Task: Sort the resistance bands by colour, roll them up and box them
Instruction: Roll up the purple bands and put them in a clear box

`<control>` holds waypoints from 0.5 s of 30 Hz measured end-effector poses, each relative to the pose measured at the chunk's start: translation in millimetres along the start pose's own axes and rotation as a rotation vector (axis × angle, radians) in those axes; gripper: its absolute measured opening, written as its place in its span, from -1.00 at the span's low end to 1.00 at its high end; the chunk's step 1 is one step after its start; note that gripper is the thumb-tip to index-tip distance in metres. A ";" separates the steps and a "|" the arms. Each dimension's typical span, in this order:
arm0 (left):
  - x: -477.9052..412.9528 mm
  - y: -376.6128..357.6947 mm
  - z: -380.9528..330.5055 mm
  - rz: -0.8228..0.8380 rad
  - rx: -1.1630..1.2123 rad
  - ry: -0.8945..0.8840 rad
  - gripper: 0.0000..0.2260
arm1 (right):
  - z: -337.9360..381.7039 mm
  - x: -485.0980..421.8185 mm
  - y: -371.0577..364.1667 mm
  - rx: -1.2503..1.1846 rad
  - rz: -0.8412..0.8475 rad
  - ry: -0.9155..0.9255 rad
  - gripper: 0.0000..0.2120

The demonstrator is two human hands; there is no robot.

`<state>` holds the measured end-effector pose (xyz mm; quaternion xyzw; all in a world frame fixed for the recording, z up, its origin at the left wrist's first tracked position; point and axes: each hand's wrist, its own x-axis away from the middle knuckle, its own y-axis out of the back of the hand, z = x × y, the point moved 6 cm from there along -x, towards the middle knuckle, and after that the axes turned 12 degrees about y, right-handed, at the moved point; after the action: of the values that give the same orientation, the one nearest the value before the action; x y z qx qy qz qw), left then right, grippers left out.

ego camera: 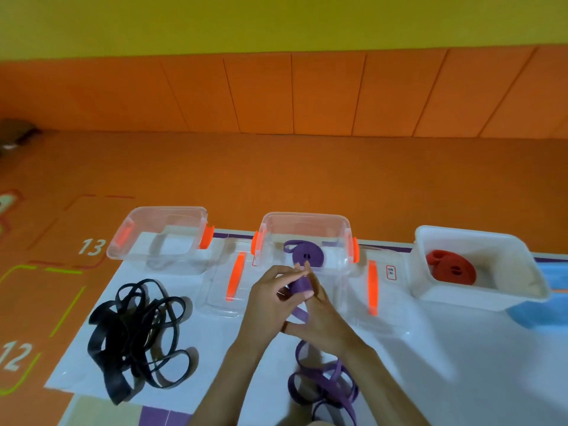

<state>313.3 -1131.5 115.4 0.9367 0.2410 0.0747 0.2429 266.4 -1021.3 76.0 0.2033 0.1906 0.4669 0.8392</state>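
Note:
My left hand (266, 305) and my right hand (319, 315) meet in the middle and both hold a partly rolled purple band (301, 287). Its loose tail runs down to a heap of purple loops (322, 385) near the front edge. A rolled purple band (304, 255) lies in the middle clear box (345, 229). The left clear box (196, 216) holds nothing. A rolled red band (451, 269) sits in the white box (479, 296) on the right. A tangle of black bands (138, 336) lies loose on the left.
Two clear lids with orange handles lie flat, one lid (227, 290) between the left and middle boxes, the other lid (375, 290) right of the middle box. A white sheet (430, 364) covers the work area, on an orange mat (276, 173) with printed numbers.

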 end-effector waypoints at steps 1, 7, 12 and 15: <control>-2.9 -4.3 -5.9 0.001 -0.054 -0.039 -0.64 | -0.9 1.4 4.1 0.024 -0.005 -0.023 -0.15; -8.1 -17.7 -21.1 -0.041 -0.115 -0.079 -0.70 | -18.5 10.4 41.3 -0.068 -0.094 -0.277 -0.30; -16.9 -20.2 -30.1 -0.081 -0.164 -0.075 -0.62 | -10.4 19.0 68.2 -0.491 -0.391 -0.219 -0.53; -12.4 -32.1 -36.0 -0.040 -0.157 -0.046 -0.51 | -1.1 17.1 77.7 -0.321 -0.531 -0.199 -0.81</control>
<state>279.9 -1097.9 130.7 0.9112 0.2476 0.0668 0.3225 219.3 -969.1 113.1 0.0564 0.0778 0.2334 0.9676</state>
